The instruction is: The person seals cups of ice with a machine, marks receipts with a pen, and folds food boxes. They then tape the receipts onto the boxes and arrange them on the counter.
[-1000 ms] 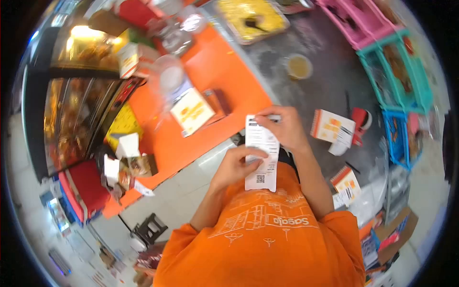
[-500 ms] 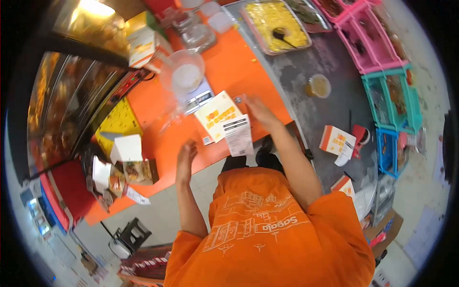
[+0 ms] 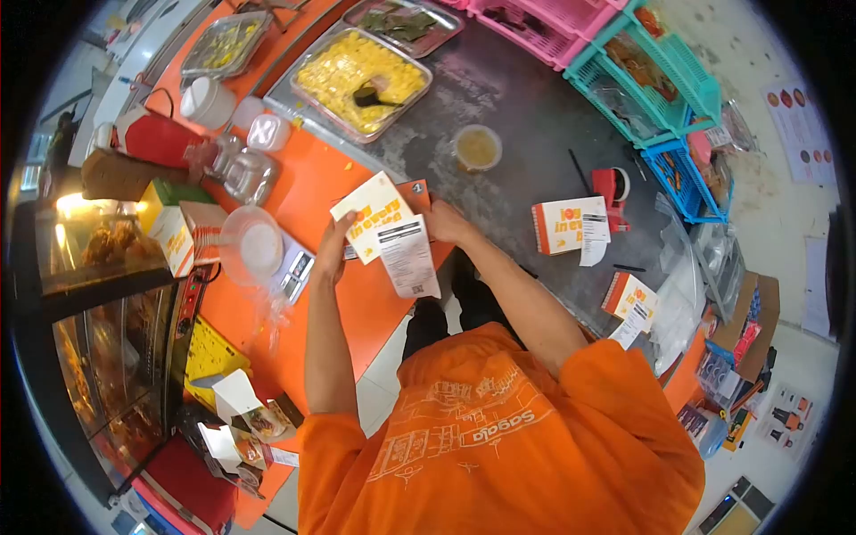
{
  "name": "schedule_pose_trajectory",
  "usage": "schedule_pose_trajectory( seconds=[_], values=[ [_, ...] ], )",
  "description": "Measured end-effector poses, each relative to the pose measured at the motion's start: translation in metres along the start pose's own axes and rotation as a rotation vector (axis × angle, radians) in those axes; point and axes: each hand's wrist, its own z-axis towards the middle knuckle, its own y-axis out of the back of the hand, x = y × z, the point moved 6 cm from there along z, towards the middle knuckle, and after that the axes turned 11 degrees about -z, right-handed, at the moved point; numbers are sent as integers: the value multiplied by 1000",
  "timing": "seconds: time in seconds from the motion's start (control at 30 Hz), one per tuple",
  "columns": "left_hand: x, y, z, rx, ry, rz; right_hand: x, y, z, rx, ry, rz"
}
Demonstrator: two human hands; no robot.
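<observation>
Box [image 3: 370,214] and receipt [image 3: 408,260] sit between the person's two hands, held up just above the near edge of the orange counter [image 3: 357,308]. The left hand [image 3: 334,251] is curled around the box's left edge, fingers pressed onto it. The right hand [image 3: 448,223] is closed on the box's right edge. The receipt's top lies just beside those fingers, and its strip hangs down over the box's lower corner. Whether the right fingers pinch the paper along with the box cannot be told.

Just left of the left hand stands a scale [image 3: 296,272] with a clear bowl [image 3: 252,245] on it. Beyond the grip, farther across the dark worktop [image 3: 535,116], are a tray of yellow food [image 3: 361,80] and a small cup [image 3: 477,148]. To the right of the right hand, well apart, a second box [image 3: 560,225] stands with its own slip hanging from it, and a third box [image 3: 629,299] lies nearer the person's right elbow.
</observation>
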Motion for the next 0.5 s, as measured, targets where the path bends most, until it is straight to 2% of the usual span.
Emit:
schedule_pose_trajectory(
  seconds=[0.03, 0.07, 0.1, 0.17, 0.27, 0.33, 0.5],
  values=[
    [-1, -6, 6, 14, -8, 11, 3, 15, 0, 158, -90, -331],
    [0, -12, 10, 2, -39, -30, 9, 40, -11, 25, -59, -405],
    [3, -18, 9, -11, -50, -68, 10, 61, -14, 8, -68, -394],
    [10, -33, 16, 15, 22, -69, 30, 120, -44, -910, 322, -745],
    [23, -47, 29, 13, 59, -75, -6, 147, -3, -912, 334, -895],
    [22, -72, 42, 42, 50, -40, -28, 161, 21, -286, 247, -702],
    [10, -143, 67, 3, 0, -48, -113, 234, -23, -324, 136, -857]
  ],
)
